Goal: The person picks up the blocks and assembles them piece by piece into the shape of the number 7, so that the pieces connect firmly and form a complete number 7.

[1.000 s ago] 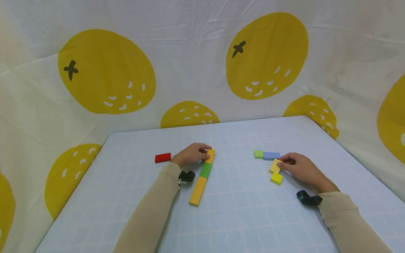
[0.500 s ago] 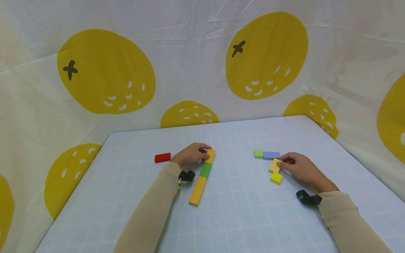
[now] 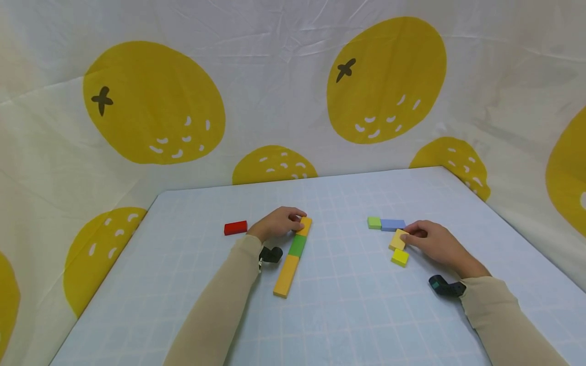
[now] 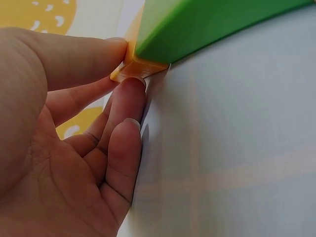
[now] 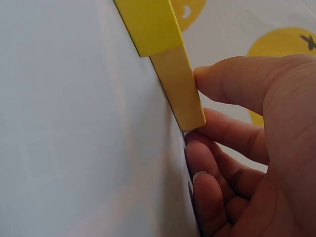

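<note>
Two bare hands at work on flat blocks laid over a pale blue gridded cloth (image 3: 348, 320). The left hand (image 3: 277, 223) grips the far orange block (image 3: 306, 226) between thumb and forefinger; its other fingers lie curled just beside the cloth. This block forms the far end of a straight slanting row: a green block (image 3: 297, 246) touches it, and a near orange block (image 3: 286, 276) continues the line towards the person. The right hand (image 3: 432, 244) pinches the pale yellow block (image 3: 398, 240) — thumb on one side, forefinger about its far end, as the right wrist view shows. A bright yellow block (image 3: 400, 257) meets the near end of the pale yellow one, slightly offset from it. Just beyond lies a blue block (image 3: 392, 225), end to end with a light green block (image 3: 374, 222); whether the blue and pale yellow blocks touch cannot be told, the fingertips covering that corner. The two groups stand well apart, the slanting row to the left. A red block (image 3: 235, 228) lies alone to the left of the left hand, near its wrist. Both arms wear beige sleeves (image 3: 215, 305), with a small black device (image 3: 271, 254) at each wrist. Behind the cloth hangs a white curtain (image 3: 279, 101) printed with large yellow fruit shapes (image 3: 155, 101).
</note>
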`<act>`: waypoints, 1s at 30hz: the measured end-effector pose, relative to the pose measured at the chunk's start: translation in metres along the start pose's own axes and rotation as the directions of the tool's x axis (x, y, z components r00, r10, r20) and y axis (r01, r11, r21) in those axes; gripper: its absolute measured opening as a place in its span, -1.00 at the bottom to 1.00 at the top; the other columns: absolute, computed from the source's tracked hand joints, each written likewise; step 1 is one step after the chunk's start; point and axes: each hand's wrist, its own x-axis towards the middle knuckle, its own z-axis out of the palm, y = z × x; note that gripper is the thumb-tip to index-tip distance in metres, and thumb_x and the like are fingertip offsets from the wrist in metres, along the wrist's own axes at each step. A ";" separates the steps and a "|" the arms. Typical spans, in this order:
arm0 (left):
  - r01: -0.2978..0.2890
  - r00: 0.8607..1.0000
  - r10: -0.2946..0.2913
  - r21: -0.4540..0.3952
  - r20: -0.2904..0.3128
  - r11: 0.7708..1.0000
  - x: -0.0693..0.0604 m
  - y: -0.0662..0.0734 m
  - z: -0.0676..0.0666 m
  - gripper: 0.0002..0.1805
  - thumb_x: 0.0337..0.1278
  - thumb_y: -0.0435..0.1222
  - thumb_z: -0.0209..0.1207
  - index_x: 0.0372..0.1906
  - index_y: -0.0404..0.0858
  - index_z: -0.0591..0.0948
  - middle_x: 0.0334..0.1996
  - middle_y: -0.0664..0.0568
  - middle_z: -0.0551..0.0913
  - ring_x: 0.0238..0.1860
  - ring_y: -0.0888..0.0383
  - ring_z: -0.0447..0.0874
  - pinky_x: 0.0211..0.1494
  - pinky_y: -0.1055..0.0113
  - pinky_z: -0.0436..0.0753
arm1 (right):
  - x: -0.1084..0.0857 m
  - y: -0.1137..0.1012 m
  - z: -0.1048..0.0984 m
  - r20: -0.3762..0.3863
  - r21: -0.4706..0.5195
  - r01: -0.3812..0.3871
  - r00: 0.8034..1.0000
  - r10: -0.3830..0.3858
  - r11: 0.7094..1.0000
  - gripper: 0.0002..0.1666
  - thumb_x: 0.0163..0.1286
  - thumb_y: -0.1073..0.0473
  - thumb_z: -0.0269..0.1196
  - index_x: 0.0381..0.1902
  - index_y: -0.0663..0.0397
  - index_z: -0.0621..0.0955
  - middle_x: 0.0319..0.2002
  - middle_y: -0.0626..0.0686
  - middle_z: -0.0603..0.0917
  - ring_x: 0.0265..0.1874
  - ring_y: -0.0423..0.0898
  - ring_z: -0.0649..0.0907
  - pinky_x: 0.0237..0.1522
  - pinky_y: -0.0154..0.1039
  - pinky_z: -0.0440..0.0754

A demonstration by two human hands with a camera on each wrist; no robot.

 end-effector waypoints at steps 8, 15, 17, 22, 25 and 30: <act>0.003 1.000 -0.003 0.006 0.002 1.000 0.002 -0.001 0.002 -0.57 0.35 -0.13 0.24 0.28 0.01 0.58 -0.06 0.12 0.62 -0.01 0.06 0.52 0.20 0.11 0.52 | -0.002 -0.002 0.000 0.003 0.007 -0.005 1.000 0.005 1.000 -0.28 0.38 -0.28 0.25 0.14 0.24 0.54 -0.05 0.19 0.59 -0.12 0.10 0.50 -0.10 -0.07 0.53; -0.006 1.000 0.006 0.012 -0.002 1.000 0.002 -0.001 0.001 -0.58 0.35 -0.12 0.24 0.27 0.01 0.58 -0.08 0.12 0.62 -0.02 0.06 0.52 0.18 0.12 0.53 | -0.001 -0.003 -0.001 0.000 0.001 -0.004 1.000 0.004 1.000 -0.28 0.39 -0.28 0.25 0.14 0.24 0.54 -0.05 0.18 0.60 -0.12 0.09 0.51 -0.09 -0.07 0.53; -0.015 1.000 0.015 0.015 -0.005 1.000 0.001 -0.001 0.001 -0.58 0.36 -0.12 0.24 0.27 0.00 0.58 -0.08 0.12 0.63 -0.02 0.06 0.52 0.18 0.13 0.53 | -0.001 -0.002 -0.001 0.000 -0.002 -0.003 1.000 0.003 1.000 -0.27 0.38 -0.28 0.25 0.14 0.25 0.54 -0.05 0.19 0.60 -0.12 0.10 0.51 -0.10 -0.07 0.53; -0.027 1.000 0.027 0.012 -0.006 1.000 -0.001 -0.001 0.000 -0.59 0.36 -0.13 0.24 0.27 -0.02 0.59 -0.10 0.12 0.63 -0.02 0.06 0.51 0.18 0.13 0.53 | -0.001 -0.002 0.000 -0.002 -0.005 -0.001 1.000 0.001 1.000 -0.27 0.38 -0.29 0.25 0.14 0.25 0.54 -0.05 0.19 0.59 -0.13 0.10 0.50 -0.11 -0.07 0.54; -0.020 1.000 0.020 0.009 -0.007 1.000 -0.002 0.000 0.000 -0.59 0.36 -0.13 0.24 0.27 -0.02 0.59 -0.10 0.12 0.63 -0.03 0.06 0.51 0.17 0.13 0.53 | -0.001 -0.002 0.000 -0.004 -0.005 -0.001 1.000 0.001 1.000 -0.28 0.39 -0.28 0.25 0.14 0.24 0.54 -0.05 0.19 0.60 -0.12 0.10 0.50 -0.10 -0.07 0.53; -0.008 1.000 0.008 0.004 -0.011 1.000 -0.003 0.001 0.000 -0.59 0.36 -0.13 0.24 0.26 -0.01 0.59 -0.10 0.11 0.63 -0.02 0.05 0.51 0.17 0.13 0.53 | -0.001 -0.002 0.000 -0.004 -0.001 -0.001 1.000 0.001 1.000 -0.28 0.39 -0.28 0.24 0.14 0.24 0.54 -0.04 0.19 0.59 -0.12 0.09 0.51 -0.10 -0.08 0.53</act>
